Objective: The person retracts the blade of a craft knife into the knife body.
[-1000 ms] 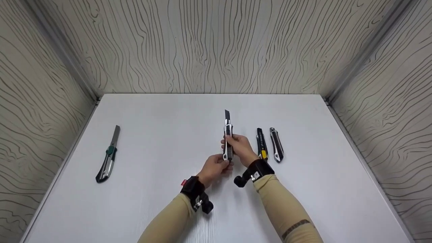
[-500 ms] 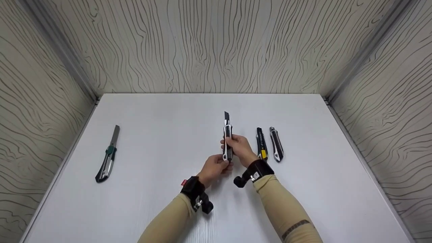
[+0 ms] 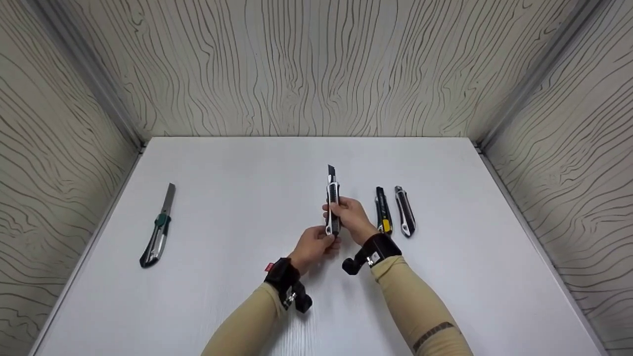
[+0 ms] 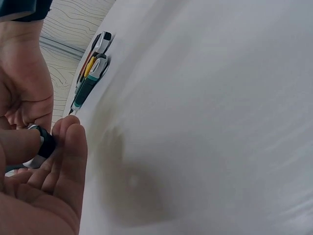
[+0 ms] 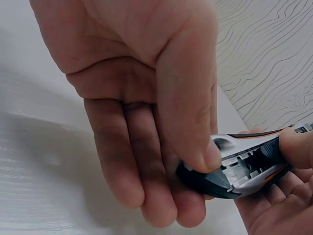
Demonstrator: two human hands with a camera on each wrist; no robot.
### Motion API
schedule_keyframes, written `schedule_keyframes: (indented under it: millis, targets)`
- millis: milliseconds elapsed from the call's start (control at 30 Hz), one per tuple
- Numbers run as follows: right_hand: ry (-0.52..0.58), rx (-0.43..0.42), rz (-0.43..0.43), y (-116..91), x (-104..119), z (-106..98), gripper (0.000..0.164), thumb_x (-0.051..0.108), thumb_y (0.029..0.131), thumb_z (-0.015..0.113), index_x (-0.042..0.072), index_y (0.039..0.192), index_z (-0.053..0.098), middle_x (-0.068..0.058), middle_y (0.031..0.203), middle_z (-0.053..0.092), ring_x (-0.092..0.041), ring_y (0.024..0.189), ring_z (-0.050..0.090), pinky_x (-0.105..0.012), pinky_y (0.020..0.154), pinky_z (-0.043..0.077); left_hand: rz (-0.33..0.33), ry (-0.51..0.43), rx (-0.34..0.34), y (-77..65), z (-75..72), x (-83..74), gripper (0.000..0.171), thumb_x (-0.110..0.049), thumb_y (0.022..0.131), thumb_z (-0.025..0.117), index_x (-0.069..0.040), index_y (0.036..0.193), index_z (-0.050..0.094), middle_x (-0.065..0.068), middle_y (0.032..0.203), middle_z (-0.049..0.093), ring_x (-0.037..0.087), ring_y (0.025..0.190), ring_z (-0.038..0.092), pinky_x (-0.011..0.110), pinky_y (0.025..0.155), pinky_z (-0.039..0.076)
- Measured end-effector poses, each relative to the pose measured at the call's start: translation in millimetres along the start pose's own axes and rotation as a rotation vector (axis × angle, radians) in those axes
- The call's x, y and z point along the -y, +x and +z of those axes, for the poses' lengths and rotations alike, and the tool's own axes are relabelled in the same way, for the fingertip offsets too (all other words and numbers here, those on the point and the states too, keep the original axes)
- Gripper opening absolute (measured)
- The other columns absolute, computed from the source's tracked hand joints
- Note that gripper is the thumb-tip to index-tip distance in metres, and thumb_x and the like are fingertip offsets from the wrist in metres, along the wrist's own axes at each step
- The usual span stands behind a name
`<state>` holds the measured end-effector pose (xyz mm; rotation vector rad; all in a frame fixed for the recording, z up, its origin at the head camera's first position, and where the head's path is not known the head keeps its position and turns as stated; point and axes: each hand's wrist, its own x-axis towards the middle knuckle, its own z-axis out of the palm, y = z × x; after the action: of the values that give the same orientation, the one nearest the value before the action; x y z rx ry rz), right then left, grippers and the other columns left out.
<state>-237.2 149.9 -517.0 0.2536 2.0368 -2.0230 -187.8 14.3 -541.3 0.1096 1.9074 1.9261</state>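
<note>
A silver-and-black utility knife (image 3: 333, 192) is held over the middle of the table, its dark blade (image 3: 331, 170) sticking out at the far end. My right hand (image 3: 352, 215) grips the handle from the right with the thumb on its upper face. At the tail end, my left hand (image 3: 311, 244) pinches the knife between thumb and fingers. In the right wrist view the handle (image 5: 239, 174) shows an open slot and a dark ridged slider (image 5: 270, 151), with a thumb right at it. The left wrist view shows only the dark tail (image 4: 46, 144) between fingers.
Right of the hands lie a black utility knife (image 3: 382, 207) with a yellow part and a silver-and-black one (image 3: 406, 212). At the left is a green-and-black utility knife (image 3: 160, 222), blade extended. The white table (image 3: 237, 173) is enclosed by wood-patterned panels (image 3: 296, 69).
The visible blade has grown shorter, its tip drawing back toward the handle, and the right thumb has slid slightly toward the tail. The left hand and the other knives stay put.
</note>
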Motion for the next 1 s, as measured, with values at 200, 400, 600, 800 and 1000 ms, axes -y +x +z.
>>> schedule_keyframes:
  millis: [200,400,600,800,1000]
  targets:
    - [0.002,0.006,0.013,-1.7,2.3,0.7,0.032,0.008,0.100,0.050,-0.004,0.130,0.053,-0.018,0.119,0.067,-0.018,0.097,0.066,-0.031,0.089,0.052,0.003,-0.027,0.008,0.7,0.3,0.0,0.026,0.000,0.096,0.047,0.014,0.117,0.054,0.026,0.099,0.067,0.018,0.079,0.064,0.035,0.075,0.058]
    - [0.005,0.004,0.013,-1.5,2.3,1.0,0.032,0.007,0.099,0.052,-0.004,0.129,0.053,-0.020,0.121,0.066,-0.017,0.096,0.066,-0.030,0.089,0.052,0.002,-0.034,-0.001,-0.1,0.5,-0.8,0.026,0.000,0.096,0.047,0.015,0.117,0.054,0.025,0.098,0.068,0.017,0.078,0.065,0.035,0.076,0.058]
    - [-0.008,0.015,0.011,-1.7,1.8,0.3,0.036,0.005,0.098,0.053,-0.003,0.133,0.052,-0.017,0.120,0.067,-0.016,0.096,0.066,-0.030,0.089,0.051,0.002,-0.038,-0.003,-1.1,-0.2,-1.4,0.027,0.000,0.096,0.047,0.015,0.118,0.054,0.025,0.098,0.068,0.017,0.078,0.065,0.037,0.077,0.058]
    - [-0.018,0.021,0.000,-1.6,1.1,0.2,0.037,0.003,0.097,0.052,-0.003,0.134,0.051,-0.017,0.121,0.066,-0.018,0.099,0.066,-0.033,0.093,0.050,-0.001,-0.034,-0.007,-1.7,-1.0,-1.8,0.027,-0.001,0.096,0.048,0.014,0.118,0.055,0.026,0.100,0.068,0.017,0.080,0.065,0.037,0.077,0.058]
    - [-0.023,0.028,-0.003,-2.0,2.9,0.3,0.039,0.004,0.098,0.051,-0.003,0.136,0.049,-0.017,0.124,0.066,-0.019,0.102,0.066,-0.035,0.097,0.050,-0.003,-0.032,-0.013,-1.9,-1.2,-2.7,0.029,-0.002,0.097,0.049,0.014,0.120,0.054,0.028,0.104,0.068,0.019,0.083,0.067,0.040,0.081,0.058]
